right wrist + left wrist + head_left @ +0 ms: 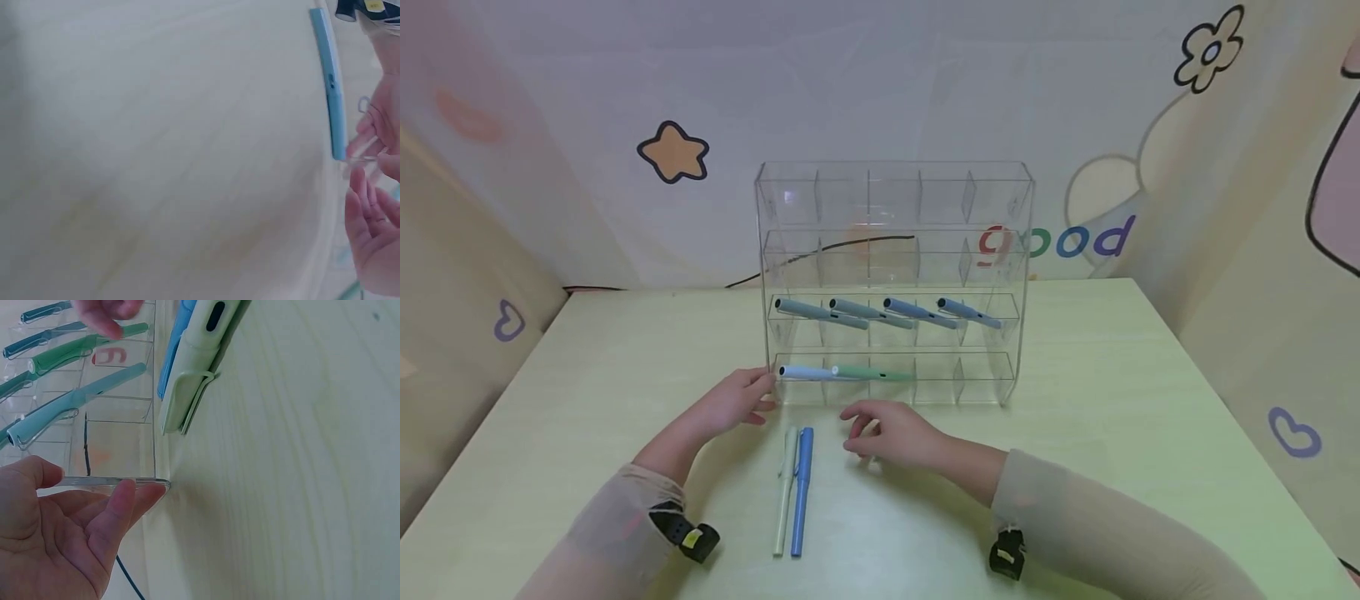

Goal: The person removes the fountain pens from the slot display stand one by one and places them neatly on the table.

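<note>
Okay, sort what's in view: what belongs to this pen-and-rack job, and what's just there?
Part of the job:
clear rack, gripped by the left hand
six racked pens
pale green pen and blue pen, both on the table
right hand, empty

Just there:
patterned backdrop
black wrist cameras

Left hand (75, 528) grips side panel of clear rack (154, 440), fingers on both sides of it. In rack: light blue pen (78, 400) nearest, green pen (65, 355) next, darker blue pens (44, 339) farther up, all slanted in frame. Right hand (109, 311) cut by top edge, fingertips near green pen's end. On table (287, 462): pale green pen (197, 365), clip and dark oval slot visible, blue pen (169, 372) just beside, partly hidden
</note>
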